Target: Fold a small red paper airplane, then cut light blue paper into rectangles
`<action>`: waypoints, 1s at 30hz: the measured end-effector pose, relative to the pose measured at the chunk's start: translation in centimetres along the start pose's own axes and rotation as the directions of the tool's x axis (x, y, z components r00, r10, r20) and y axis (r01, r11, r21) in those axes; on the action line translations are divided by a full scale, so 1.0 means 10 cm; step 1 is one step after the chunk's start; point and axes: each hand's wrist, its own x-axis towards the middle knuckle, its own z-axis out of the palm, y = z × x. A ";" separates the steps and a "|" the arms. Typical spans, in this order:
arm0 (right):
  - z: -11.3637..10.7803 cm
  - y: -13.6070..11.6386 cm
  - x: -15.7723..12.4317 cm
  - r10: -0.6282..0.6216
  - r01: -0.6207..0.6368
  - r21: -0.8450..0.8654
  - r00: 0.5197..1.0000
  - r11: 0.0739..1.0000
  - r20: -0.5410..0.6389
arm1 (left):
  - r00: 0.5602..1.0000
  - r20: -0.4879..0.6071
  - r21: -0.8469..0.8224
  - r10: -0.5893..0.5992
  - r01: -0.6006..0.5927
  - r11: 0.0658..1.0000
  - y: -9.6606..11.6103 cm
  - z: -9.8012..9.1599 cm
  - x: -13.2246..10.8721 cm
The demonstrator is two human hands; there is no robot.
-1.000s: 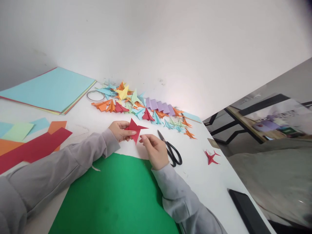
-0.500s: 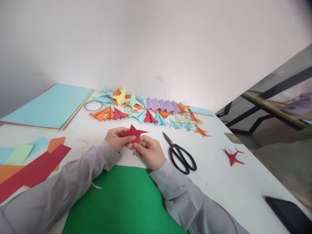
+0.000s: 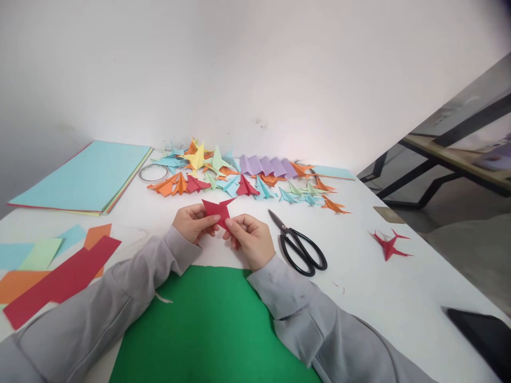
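Both hands pinch a folded red paper piece just above the white table. My left hand grips its left side with thumb and fingers closed. My right hand pinches its lower right edge. A large green sheet lies under my forearms, close to me. Black scissors lie just right of my right hand.
A row of folded paper shapes in several colours lines the wall, with a tape ring at its left. A stack of coloured sheets sits far left, paper strips nearer. A red star shape and a dark tablet lie right.
The red piece has been turned and folded smaller between my fingers, and my right hand has closed in on it. My head has shifted, so the view has moved slightly.
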 end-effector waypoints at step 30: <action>0.01 0.02 -0.01 -0.014 0.012 0.053 0.999 0.998 0.036 | 0.995 0.048 0.275 0.086 -0.096 0.957 0.09 0.13 -0.15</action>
